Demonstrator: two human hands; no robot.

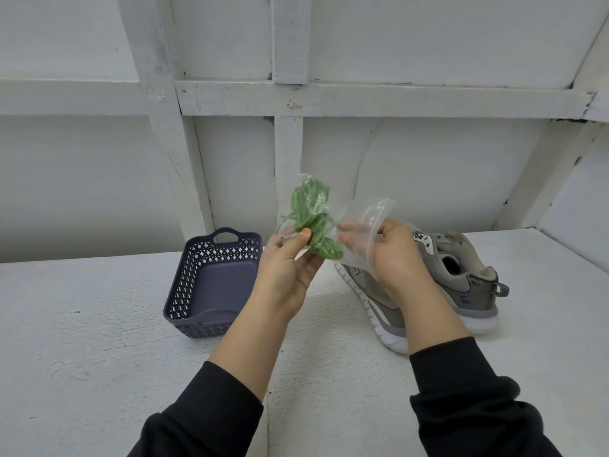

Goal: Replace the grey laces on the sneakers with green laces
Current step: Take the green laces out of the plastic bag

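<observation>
The bundle of green laces (311,222) is being held up in the air over the white table (99,324), between the basket and the sneakers. The left hand (290,268) is pinching the bundle's lower part between thumb and curled fingers. A clear plastic bag (365,212) is touching the bundle's right side, and a glossy film is also showing over the bundle's top. The right hand (395,255) is gripping the bag, its fingers curled into the plastic. Behind and below that hand, a pair of grey sneakers (461,275) with white soles is sitting side by side on the table, their lacing mostly hidden by the hand. To the left, a dark blue perforated basket (184,288) is resting on the table. Black sleeves (468,390) are covering both forearms.
</observation>
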